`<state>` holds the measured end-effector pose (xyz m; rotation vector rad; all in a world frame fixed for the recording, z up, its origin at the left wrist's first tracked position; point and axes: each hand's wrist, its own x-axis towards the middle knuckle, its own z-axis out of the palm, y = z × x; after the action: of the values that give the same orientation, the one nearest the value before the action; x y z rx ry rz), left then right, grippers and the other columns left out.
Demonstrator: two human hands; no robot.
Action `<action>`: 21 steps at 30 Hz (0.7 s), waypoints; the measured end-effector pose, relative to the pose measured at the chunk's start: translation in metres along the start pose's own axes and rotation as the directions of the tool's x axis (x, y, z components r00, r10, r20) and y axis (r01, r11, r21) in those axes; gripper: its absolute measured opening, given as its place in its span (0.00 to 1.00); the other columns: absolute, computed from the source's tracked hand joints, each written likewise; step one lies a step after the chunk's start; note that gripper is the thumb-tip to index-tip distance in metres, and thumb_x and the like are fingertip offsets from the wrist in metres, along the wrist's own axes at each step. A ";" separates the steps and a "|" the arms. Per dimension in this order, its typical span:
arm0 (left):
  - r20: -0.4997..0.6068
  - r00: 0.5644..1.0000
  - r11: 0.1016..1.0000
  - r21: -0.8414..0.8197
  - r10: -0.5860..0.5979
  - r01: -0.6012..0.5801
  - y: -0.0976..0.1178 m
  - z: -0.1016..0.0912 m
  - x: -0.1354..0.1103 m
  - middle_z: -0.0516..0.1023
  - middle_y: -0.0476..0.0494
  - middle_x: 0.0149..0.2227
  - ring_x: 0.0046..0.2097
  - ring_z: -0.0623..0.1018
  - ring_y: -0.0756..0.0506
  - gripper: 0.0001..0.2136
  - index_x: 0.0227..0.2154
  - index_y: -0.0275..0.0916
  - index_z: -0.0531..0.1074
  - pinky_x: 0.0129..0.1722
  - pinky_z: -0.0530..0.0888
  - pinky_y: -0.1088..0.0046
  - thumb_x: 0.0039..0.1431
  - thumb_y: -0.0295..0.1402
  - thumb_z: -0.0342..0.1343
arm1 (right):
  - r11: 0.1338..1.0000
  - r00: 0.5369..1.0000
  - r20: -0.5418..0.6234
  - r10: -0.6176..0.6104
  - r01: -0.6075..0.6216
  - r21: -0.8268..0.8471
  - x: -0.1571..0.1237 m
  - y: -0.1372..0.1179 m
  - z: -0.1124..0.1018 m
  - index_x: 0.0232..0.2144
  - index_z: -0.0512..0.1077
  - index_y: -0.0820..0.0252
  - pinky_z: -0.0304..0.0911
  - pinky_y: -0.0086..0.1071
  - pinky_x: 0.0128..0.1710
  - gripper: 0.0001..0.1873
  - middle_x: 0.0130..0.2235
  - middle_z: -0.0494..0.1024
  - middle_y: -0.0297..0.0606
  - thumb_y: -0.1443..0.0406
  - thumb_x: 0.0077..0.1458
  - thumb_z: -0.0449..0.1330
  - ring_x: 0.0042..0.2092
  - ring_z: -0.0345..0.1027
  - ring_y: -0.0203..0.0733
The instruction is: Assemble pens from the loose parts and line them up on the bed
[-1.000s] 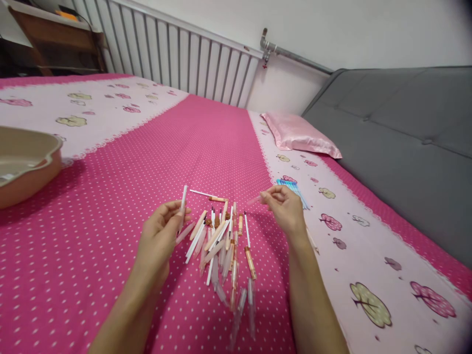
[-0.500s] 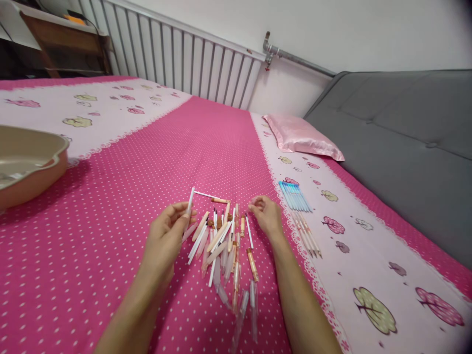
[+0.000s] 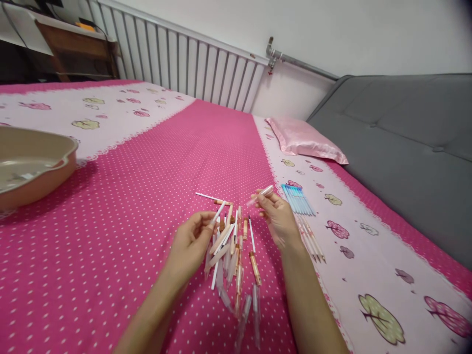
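Observation:
My left hand [image 3: 192, 242] pinches a slim white pen refill [image 3: 220, 211] that points up and to the right. Between the thumb and fingers of my right hand [image 3: 280, 219] is a clear pinkish pen barrel [image 3: 267, 190], held tilted above the bedspread. Below and between both hands lies a loose heap of pen parts: peach pen barrels [image 3: 222, 238], white refills, and brown-and-peach pieces [image 3: 254, 269]. Nearer to me are clear tubes [image 3: 256, 314]. My left fingers hide part of the heap.
To the right lie a row of blue pens [image 3: 298, 199] and several white patterned pens [image 3: 311, 239]. A peach basin [image 3: 68, 160] stands on the left of the pink dotted bedspread [image 3: 221, 137]. Beyond are a pink pillow [image 3: 306, 137], a grey headboard [image 3: 398, 128] and a radiator [image 3: 184, 56].
My left hand has moved right over the heap with the white refill. My right hand has lifted slightly and turned, showing the clear pen barrel in its fingers.

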<state>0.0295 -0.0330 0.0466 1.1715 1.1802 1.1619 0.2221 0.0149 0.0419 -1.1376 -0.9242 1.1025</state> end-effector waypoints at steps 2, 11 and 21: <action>0.078 0.997 1.000 0.005 0.000 0.000 -0.001 0.002 -0.001 0.76 0.42 0.37 0.39 0.75 0.45 0.12 0.37 0.36 0.71 0.41 0.70 0.67 0.52 0.37 0.54 | 0.999 1.000 0.024 0.008 -0.009 0.045 -0.007 -0.007 0.005 0.35 0.75 0.59 0.58 0.22 0.23 0.18 0.31 0.76 0.34 0.60 0.38 0.69 0.29 0.64 0.30; 0.213 0.976 0.998 0.035 0.044 -0.053 -0.007 0.004 -0.002 0.75 0.43 0.35 0.37 0.74 0.46 0.11 0.38 0.37 0.70 0.38 0.70 0.69 0.55 0.36 0.51 | 0.997 0.997 0.083 0.006 -0.013 0.079 -0.021 -0.019 0.016 0.34 0.75 0.59 0.58 0.21 0.23 0.16 0.31 0.77 0.34 0.62 0.40 0.69 0.28 0.64 0.29; 0.252 0.967 0.998 0.037 0.033 -0.044 -0.008 0.003 -0.004 0.75 0.44 0.35 0.37 0.74 0.46 0.11 0.38 0.38 0.71 0.38 0.70 0.70 0.57 0.38 0.51 | 1.000 0.992 0.120 -0.025 0.027 -0.017 -0.023 -0.019 0.019 0.35 0.74 0.59 0.62 0.25 0.27 0.15 0.33 0.78 0.37 0.60 0.42 0.67 0.31 0.68 0.34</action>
<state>0.0325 -0.0373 0.0391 1.3363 0.9959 0.9875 0.2021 -0.0050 0.0640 -1.0804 -1.0414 1.1534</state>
